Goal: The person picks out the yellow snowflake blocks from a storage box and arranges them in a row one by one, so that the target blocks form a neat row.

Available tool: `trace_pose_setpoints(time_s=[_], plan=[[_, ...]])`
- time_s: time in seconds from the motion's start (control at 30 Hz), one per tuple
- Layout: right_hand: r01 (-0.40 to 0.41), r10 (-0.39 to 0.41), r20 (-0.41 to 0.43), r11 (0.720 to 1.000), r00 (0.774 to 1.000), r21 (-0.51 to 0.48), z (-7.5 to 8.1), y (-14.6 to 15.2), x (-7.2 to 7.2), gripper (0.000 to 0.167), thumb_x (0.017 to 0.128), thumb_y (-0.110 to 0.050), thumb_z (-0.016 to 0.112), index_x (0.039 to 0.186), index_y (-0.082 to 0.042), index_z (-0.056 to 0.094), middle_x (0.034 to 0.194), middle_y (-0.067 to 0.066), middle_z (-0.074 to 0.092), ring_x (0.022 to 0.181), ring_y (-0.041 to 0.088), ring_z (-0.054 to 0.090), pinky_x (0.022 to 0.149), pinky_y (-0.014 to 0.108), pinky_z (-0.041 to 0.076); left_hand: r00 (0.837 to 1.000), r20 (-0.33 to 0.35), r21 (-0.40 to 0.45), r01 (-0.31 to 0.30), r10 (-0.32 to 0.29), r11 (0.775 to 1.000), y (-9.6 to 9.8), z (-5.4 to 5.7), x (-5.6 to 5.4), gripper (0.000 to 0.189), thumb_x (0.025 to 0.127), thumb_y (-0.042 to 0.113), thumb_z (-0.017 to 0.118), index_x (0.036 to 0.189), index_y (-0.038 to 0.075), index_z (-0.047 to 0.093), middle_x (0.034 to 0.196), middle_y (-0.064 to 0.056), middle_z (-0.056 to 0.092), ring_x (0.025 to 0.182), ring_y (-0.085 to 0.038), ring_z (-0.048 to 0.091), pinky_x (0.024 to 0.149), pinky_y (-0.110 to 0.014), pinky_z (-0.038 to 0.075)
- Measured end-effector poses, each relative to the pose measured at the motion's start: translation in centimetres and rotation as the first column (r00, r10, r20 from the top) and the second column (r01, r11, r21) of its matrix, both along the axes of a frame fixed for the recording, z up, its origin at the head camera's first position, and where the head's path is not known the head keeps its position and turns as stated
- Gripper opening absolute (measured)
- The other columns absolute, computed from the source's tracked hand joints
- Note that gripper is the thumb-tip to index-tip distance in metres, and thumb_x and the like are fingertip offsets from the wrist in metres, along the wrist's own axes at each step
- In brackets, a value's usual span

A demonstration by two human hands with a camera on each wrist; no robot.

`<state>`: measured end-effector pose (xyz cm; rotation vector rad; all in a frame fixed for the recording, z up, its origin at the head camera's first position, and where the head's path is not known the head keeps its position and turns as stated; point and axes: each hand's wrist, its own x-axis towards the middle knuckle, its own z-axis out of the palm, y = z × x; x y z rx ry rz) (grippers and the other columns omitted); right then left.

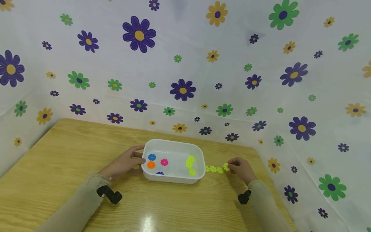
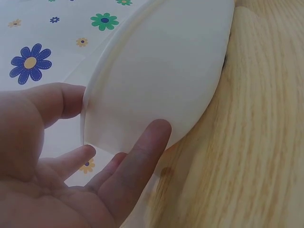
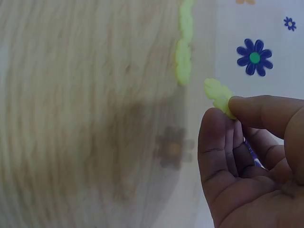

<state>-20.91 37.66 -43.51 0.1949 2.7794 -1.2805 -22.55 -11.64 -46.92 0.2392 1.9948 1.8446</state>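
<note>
My left hand (image 1: 123, 163) grips the left end of a white plastic tub (image 1: 174, 179), one digit over its rim and others against the outer wall (image 2: 156, 80). Inside the tub lie flower-shaped plastic discs: a blue disc (image 1: 152, 157), an orange disc (image 1: 151, 165), a pink disc (image 1: 164, 162), a partly hidden dark blue disc and several yellow discs (image 1: 190, 162). Right of the tub, my right hand (image 1: 242, 169) pinches a yellow flower disc (image 3: 218, 95) between thumb and fingers. It is slightly apart from a row of yellow discs (image 1: 213, 169) on the table.
The wooden table (image 1: 162, 206) runs back to a white cloth (image 1: 162, 67) printed with flowers, which also hangs along the right side. The row of discs lies close beside the tub's right end. A black strap (image 1: 109, 194) sits on my left wrist.
</note>
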Motion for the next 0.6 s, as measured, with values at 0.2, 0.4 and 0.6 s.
trace_pose_setpoints(time_s=[0.2,0.4,0.6], plan=[[0.057,-0.057,0.043,0.998,0.997,-0.008,-1.2,1.1,0.0,0.020,0.101,-0.006,0.063,0.116,0.007,0.065,0.105,0.016,0.068,0.086,0.019,0.067,0.076,0.032,0.062,1.000,0.003,-0.004,-0.001,0.001,1.000,0.0,-0.2,-0.1,0.066,0.102,0.016,0.065,0.160,0.014,0.033,0.141,-0.026,0.048,0.112,-0.033,0.066,0.087,-0.047,0.063],[0.089,-0.082,0.074,0.990,0.994,-0.107,-2.0,1.4,-0.1,0.020,0.101,-0.005,0.064,0.116,0.008,0.064,0.105,0.016,0.068,0.082,0.017,0.069,0.075,0.030,0.063,1.000,0.009,-0.005,-0.003,0.003,1.000,-0.1,-0.3,-0.1,0.067,0.102,0.017,0.066,0.160,0.013,0.033,0.140,-0.025,0.048,0.112,-0.033,0.066,0.088,-0.047,0.063],[0.083,-0.079,0.060,0.993,0.995,-0.081,-2.4,1.3,-0.3,0.021,0.100,-0.006,0.065,0.116,0.007,0.064,0.108,0.016,0.068,0.084,0.018,0.070,0.078,0.032,0.063,1.000,0.012,0.000,-0.006,0.006,1.000,-0.1,-0.2,-0.1,0.065,0.102,0.016,0.065,0.159,0.010,0.034,0.140,-0.025,0.048,0.112,-0.033,0.065,0.088,-0.047,0.063]])
